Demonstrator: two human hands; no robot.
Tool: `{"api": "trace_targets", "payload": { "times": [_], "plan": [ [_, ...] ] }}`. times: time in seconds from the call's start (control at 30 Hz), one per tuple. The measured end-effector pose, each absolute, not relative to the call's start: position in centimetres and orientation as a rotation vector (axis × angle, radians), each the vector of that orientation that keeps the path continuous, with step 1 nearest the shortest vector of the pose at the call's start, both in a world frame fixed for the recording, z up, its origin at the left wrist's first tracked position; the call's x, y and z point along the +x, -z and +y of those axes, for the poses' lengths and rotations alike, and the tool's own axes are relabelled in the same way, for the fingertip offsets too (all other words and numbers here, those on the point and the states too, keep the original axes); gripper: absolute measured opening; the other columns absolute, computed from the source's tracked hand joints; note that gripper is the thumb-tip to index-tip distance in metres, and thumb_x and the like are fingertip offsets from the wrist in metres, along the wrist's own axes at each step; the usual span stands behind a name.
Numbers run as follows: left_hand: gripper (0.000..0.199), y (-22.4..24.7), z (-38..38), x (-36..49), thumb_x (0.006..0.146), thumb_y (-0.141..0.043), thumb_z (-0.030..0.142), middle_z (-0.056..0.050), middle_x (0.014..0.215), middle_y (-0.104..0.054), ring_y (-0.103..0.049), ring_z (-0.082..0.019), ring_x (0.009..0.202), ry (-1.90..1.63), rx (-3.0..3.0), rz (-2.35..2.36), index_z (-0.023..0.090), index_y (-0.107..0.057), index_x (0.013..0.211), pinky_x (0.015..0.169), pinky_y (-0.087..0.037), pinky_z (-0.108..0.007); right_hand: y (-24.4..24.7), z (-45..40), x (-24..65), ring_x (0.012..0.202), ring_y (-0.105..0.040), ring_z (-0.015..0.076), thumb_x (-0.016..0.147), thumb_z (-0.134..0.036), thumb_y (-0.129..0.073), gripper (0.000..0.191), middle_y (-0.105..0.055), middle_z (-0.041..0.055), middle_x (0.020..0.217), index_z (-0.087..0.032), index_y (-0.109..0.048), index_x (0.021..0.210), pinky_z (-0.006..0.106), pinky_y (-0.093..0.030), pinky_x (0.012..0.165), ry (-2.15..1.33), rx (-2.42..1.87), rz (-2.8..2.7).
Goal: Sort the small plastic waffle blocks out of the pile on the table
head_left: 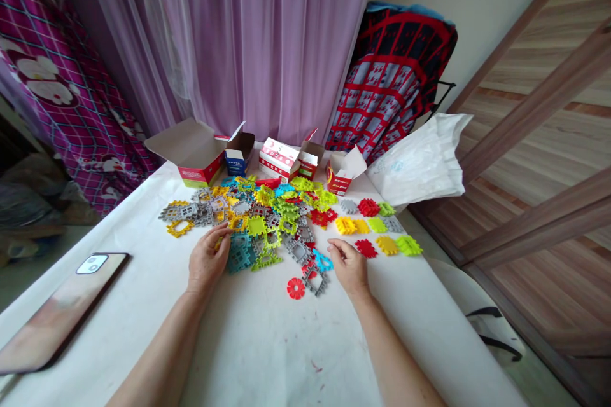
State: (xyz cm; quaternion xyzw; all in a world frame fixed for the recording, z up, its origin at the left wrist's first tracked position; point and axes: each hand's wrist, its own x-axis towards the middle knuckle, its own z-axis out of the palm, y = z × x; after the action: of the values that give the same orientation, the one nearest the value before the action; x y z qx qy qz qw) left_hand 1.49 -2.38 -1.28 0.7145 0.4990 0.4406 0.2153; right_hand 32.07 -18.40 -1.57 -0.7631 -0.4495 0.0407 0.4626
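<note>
- Logging left hand [207, 261] at near edge of pile, fingers [217, 245] curled down over teal interlocking plastic pieces [238, 255]; hand partly closed, hold on any single piece impossible to confirm from this view.
- Noting right hand [348, 267] on pile's right side, fingers [334, 245] loosely spread and slightly curved, nothing visibly held; fingertips just beside a small blue piece [323, 261].
- Recording a red gear-shaped piece [296, 288] and a grey square frame piece [315, 281] lying apart from the pile's main mass, between both hands.
- Marking white-covered table [267, 343] beneath everything; smartphone [62, 311] lying back-up near table's left edge, well apart from left hand.
- Observing mixed pile of interlocking pieces [258, 216] spread across mid-table in yellow, lime, grey, red and blue, flat and overlapping.
- Listing separate loose rows of pieces [377, 229] right of pile, grouped in yellow, red, lime and grey, none touching either hand.
- Seeing five open red-and-white cardboard boxes [279, 159] along far table edge, pile's back edge nearly touching them.
- Placing crumpled white plastic bag [420, 159] at far right corner of table.
- Ending at background: pink patterned bedding [62, 89] left, lilac curtain [229, 44] behind table, red-and-black fabric [391, 76] draped right of curtain, wood-grain panels [539, 108] far right.
</note>
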Motion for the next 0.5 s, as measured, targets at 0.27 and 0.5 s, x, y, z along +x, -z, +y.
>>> {"api": "trace_targets", "payload": {
  "times": [0.27,0.5],
  "plan": [
    [0.035,1.4,-2.5,1.6,0.088,-0.050,0.048,-0.005,0.122,-0.076,-0.072,-0.022,0.110,-1.207,1.918,1.411,0.026,-0.076,0.097,0.096,-0.058,-0.037,2.4,-18.3,31.1,0.076,-0.074,0.0223,0.089,-0.040,-0.048,0.035,-0.080,0.0099,0.090,-0.023,-0.078,0.095,0.033,-0.061,0.078,-0.035,-1.856,-1.161],
    [0.034,1.3,-2.6,1.9,0.088,-0.052,0.048,-0.004,0.122,-0.076,-0.071,-0.022,0.111,-1.182,1.916,1.383,0.026,-0.076,0.097,0.098,-0.057,-0.037,0.8,-18.6,29.5,0.083,-0.072,0.0220,0.091,-0.034,-0.054,0.024,-0.078,0.0082,0.092,-0.025,-0.076,0.098,0.034,-0.059,0.082,0.116,-1.779,-1.424]
  ]
}}
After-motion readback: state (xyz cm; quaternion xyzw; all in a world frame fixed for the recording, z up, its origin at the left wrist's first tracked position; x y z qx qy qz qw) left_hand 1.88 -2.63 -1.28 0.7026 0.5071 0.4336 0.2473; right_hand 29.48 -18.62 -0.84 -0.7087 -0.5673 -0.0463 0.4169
